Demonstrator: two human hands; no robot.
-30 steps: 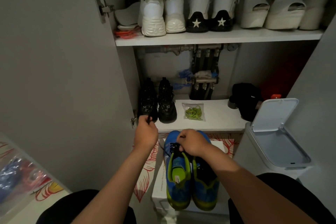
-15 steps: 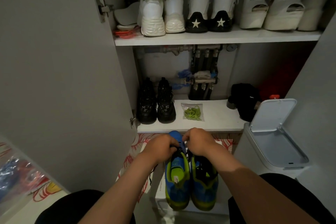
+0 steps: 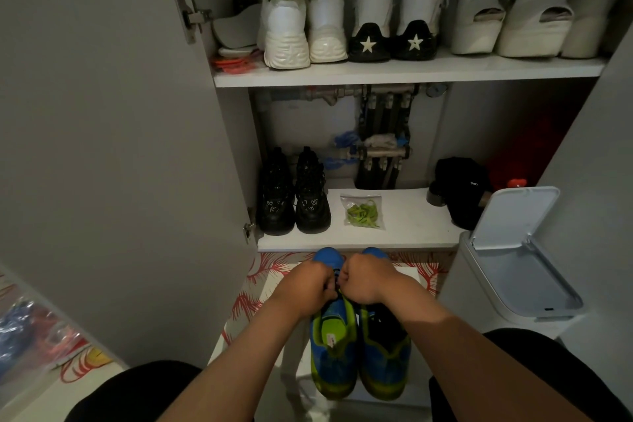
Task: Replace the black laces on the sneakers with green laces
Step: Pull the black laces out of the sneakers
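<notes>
Two blue and lime-green sneakers [image 3: 334, 349] stand side by side on a white box [image 3: 301, 377] in front of me, toes pointing away. My left hand [image 3: 305, 284] and my right hand [image 3: 368, 281] meet knuckle to knuckle over the left sneaker's lace area, fingers curled on its black lace [image 3: 339, 289], which is mostly hidden under them. A clear bag of green laces [image 3: 362, 211] lies on the lower cabinet shelf [image 3: 411, 236] just beyond the shoes.
Black boots [image 3: 293, 195] stand at the left of the lower shelf, a black cap [image 3: 460, 188] at its right. White shoes [image 3: 376, 17] fill the upper shelf. An open white lidded bin [image 3: 513, 260] stands at right. The cabinet door [image 3: 120, 147] is at left.
My left hand, which was raised to the left pulling the black lace out, has come back down to the left sneaker and now meets my right hand over the laces.
</notes>
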